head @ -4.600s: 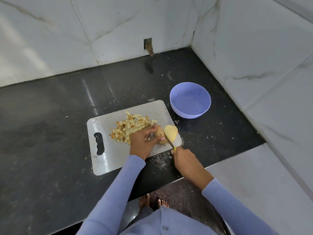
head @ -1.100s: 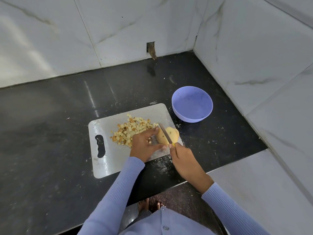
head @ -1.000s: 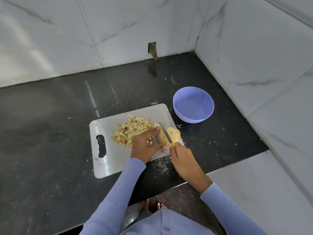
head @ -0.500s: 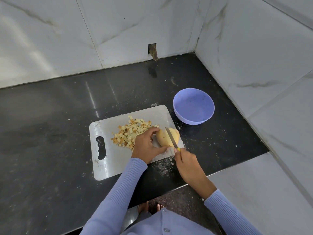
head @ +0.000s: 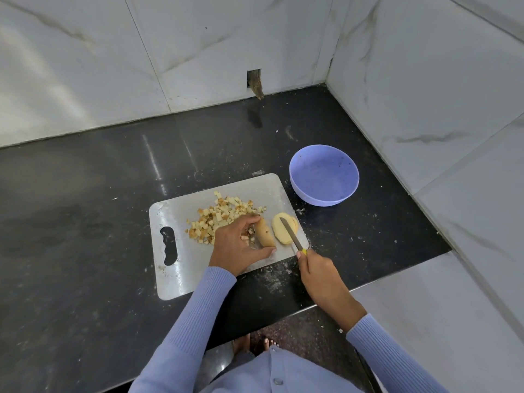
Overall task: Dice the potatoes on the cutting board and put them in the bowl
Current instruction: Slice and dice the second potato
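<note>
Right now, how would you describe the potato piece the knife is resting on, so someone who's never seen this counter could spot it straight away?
On the black counter lies a grey cutting board, left of a purple bowl. At the board's right end, by the bowl, lie pale yellow potato slices under the knife. Unlike the skin-on potato chunk in the left hand and the small diced cubes beyond, they show a smooth cut face.

Left hand point(head: 237, 249) curled — right hand point(head: 320, 272) gripping.

halved potato point(head: 266, 233) (knife point(head: 291, 234) on one half) on cutting board point(head: 181, 268)
</note>
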`<state>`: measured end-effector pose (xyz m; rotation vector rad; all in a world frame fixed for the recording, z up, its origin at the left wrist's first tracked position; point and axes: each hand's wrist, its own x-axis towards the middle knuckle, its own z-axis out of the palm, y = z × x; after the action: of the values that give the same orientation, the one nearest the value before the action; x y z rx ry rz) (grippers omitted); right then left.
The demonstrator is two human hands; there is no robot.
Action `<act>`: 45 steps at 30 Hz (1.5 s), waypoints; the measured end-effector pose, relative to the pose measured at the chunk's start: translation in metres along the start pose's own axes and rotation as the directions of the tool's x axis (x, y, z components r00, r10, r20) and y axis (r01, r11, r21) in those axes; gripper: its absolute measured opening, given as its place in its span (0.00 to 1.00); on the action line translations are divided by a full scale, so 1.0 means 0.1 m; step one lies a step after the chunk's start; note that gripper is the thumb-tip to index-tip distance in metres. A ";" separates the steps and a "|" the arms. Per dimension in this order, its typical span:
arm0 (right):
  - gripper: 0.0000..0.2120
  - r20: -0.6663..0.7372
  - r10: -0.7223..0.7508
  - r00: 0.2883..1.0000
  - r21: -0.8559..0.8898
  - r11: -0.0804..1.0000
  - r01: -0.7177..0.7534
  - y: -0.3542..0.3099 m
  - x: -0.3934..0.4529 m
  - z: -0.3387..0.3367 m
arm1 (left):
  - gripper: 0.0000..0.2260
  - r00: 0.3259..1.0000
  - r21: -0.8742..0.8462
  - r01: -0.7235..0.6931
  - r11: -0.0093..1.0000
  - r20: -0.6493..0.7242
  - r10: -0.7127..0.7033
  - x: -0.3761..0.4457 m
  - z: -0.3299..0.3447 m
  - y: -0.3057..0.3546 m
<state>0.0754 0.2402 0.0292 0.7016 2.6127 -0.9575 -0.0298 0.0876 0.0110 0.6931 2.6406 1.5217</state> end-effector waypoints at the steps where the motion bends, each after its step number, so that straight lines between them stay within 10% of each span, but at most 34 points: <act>1: 0.14 0.002 0.003 1.000 -0.008 1.000 -0.003 0.00 0.00 -0.01 | 0.32 1.000 0.003 -0.002 1.000 0.000 0.002 0.00 0.00 0.00; 45: 0.15 0.004 0.042 0.999 -0.077 0.996 -0.041 -0.57 -0.10 0.08 | 0.29 0.996 -0.008 0.003 1.000 0.095 -0.002 -0.02 0.12 -0.05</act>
<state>0.0542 0.1935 0.0581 0.7298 2.6038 -0.8410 -0.0275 0.0948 -0.0001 0.7414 2.5646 1.4594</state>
